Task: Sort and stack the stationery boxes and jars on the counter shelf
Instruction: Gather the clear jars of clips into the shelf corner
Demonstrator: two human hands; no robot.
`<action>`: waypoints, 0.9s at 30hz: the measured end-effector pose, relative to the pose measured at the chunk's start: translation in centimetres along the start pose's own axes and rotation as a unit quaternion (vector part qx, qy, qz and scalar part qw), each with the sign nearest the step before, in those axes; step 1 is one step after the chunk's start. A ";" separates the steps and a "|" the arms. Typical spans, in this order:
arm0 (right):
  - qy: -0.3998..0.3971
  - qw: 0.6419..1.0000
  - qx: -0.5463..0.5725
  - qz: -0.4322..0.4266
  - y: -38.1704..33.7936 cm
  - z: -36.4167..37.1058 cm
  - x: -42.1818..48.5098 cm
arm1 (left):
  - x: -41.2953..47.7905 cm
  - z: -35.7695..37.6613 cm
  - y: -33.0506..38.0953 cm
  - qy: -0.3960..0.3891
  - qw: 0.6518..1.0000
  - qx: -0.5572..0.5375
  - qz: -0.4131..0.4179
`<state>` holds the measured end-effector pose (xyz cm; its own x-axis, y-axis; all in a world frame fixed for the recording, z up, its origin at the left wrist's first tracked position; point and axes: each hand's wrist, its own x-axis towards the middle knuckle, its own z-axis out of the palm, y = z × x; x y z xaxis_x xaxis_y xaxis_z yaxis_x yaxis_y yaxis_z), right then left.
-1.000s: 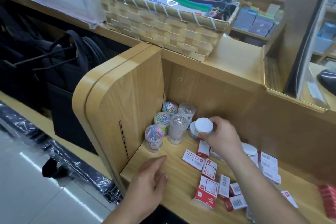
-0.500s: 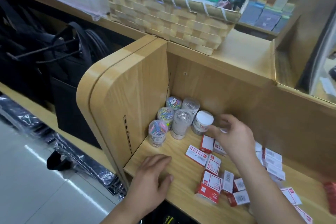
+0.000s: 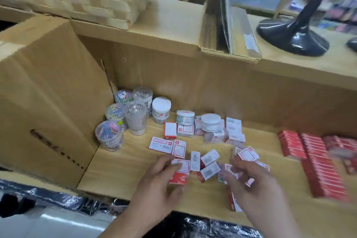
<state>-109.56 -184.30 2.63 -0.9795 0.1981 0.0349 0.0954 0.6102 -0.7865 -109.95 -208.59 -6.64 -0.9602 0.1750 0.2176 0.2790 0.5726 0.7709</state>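
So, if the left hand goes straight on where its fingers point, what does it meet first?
The left hand meets the red and white box right at its fingertips; it may be touching the box, though blur leaves that unclear.

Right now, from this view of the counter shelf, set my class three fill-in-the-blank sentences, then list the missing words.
1. The clear jars are grouped at the ____ end of the shelf.
2. The woven basket sits on the counter top, ____ the shelf.
3. The loose small boxes are red and ____.

Missing words: left; above; white.
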 end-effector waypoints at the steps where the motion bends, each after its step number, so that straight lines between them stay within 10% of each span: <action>1: 0.004 0.999 -0.036 0.004 1.0 0.1 -0.8 | 0.0 0.4 -0.3 0.009 1.000 -0.010 0.001; 27: 0.051 0.949 -0.307 -0.051 6.2 2.7 -0.1 | 1.4 0.2 -0.6 -0.014 0.998 -0.058 -0.034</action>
<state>-109.35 -182.64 -3.95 -0.9701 0.1674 0.1755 0.1165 0.9563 -0.2684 -111.48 -208.49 -6.92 -0.9760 0.1612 0.1464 0.2078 0.4876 0.8480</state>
